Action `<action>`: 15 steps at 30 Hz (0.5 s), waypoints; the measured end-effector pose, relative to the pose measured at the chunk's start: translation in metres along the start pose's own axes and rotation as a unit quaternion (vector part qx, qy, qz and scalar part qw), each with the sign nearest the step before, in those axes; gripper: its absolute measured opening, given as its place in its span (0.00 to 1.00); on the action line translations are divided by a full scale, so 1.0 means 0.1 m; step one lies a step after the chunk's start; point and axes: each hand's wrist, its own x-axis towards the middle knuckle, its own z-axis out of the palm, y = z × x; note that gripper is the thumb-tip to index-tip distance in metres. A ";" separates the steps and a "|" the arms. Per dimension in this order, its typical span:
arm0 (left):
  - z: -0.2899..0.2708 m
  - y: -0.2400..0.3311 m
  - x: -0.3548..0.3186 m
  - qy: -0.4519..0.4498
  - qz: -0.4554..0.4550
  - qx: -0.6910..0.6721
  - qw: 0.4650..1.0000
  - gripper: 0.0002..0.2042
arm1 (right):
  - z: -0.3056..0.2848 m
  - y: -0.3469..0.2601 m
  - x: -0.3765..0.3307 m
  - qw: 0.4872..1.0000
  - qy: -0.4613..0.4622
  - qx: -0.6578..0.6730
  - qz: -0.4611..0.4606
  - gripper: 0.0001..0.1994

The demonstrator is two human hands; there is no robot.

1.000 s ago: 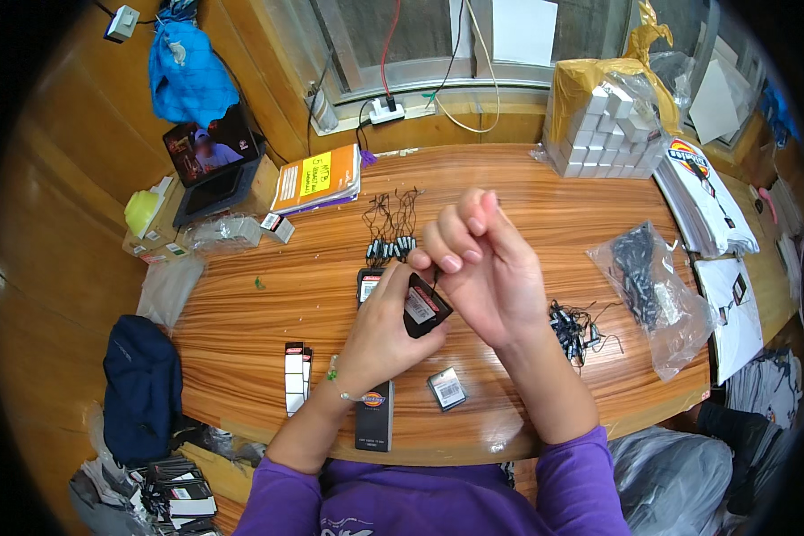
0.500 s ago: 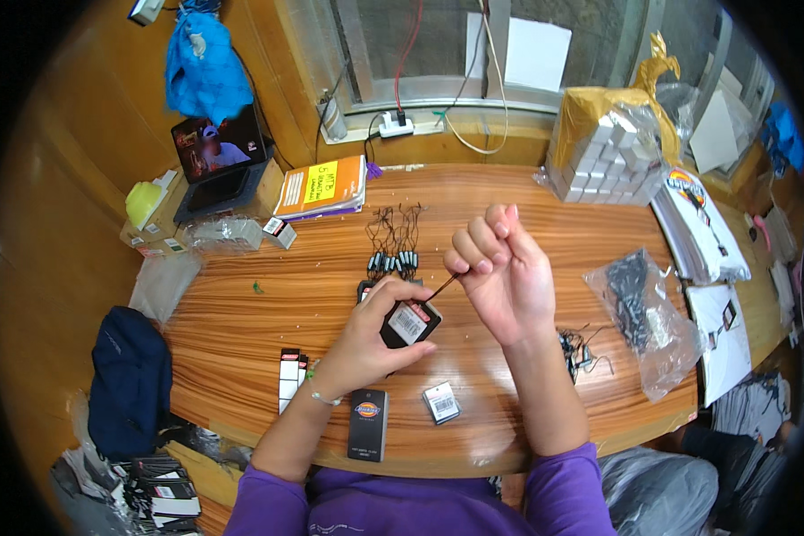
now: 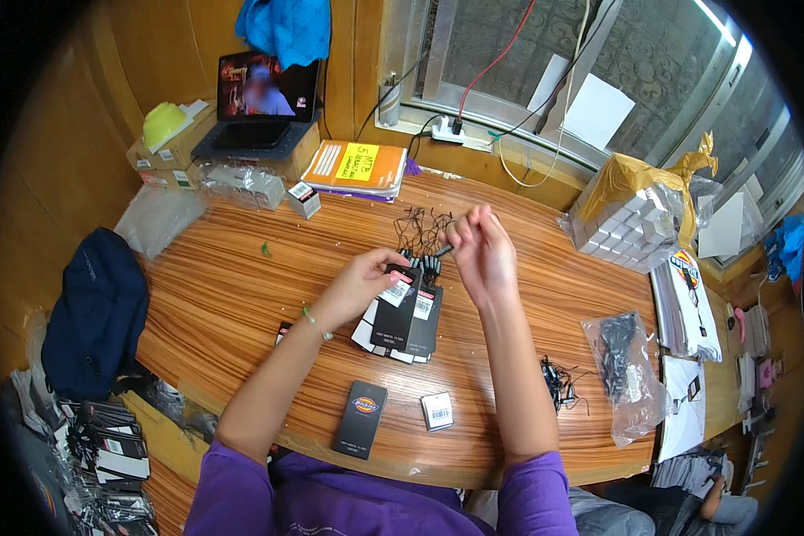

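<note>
My left hand [image 3: 366,284] pinches the upper part of a black hang tag [image 3: 391,323] with a white barcode sticker. The tag lies over a stack of similar tags [image 3: 426,326], whose dark strings [image 3: 418,230] spread out behind it. To the right, my right hand [image 3: 486,261] is raised with its fingertips closed on a thin black string with a small dark end piece [image 3: 446,251]. A single black tag [image 3: 361,420] lies nearer to me. Beside it sits a small pile of white barcode stickers [image 3: 437,411].
Loose black strings [image 3: 558,384] and a clear plastic bag of strings [image 3: 623,357] lie right. White boxes in a yellow wrapper [image 3: 630,219] stand far right. Orange notebooks [image 3: 353,170], a small box [image 3: 304,200] and a propped tablet [image 3: 268,87] are far left. A navy bag [image 3: 96,313] is left.
My left hand has brought the tag down onto the stack, and its string now hangs toward the far side. My right hand stays raised and pinched. The view has shifted and tilted.
</note>
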 end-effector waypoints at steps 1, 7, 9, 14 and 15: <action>-0.04 -0.09 0.00 0.015 -0.017 -0.007 1.000 0.10 | -0.02 0.04 0.10 1.000 0.011 -0.020 0.018 0.13; -0.17 -0.21 0.00 0.016 -0.054 -0.027 0.998 0.10 | -0.01 -0.03 0.44 0.996 -0.032 -0.013 0.087 0.14; -0.14 -0.13 -0.05 0.006 -0.069 -0.161 0.984 0.10 | 0.10 -0.07 0.42 0.994 -0.043 0.019 0.097 0.14; -0.10 0.03 -0.12 -0.078 -0.025 -0.182 0.980 0.13 | 0.48 -0.17 0.31 0.995 -0.082 0.000 0.063 0.14; -0.08 0.08 -0.15 -0.109 -0.001 -0.107 0.988 0.15 | 0.49 -0.21 0.30 0.994 -0.096 -0.016 0.049 0.13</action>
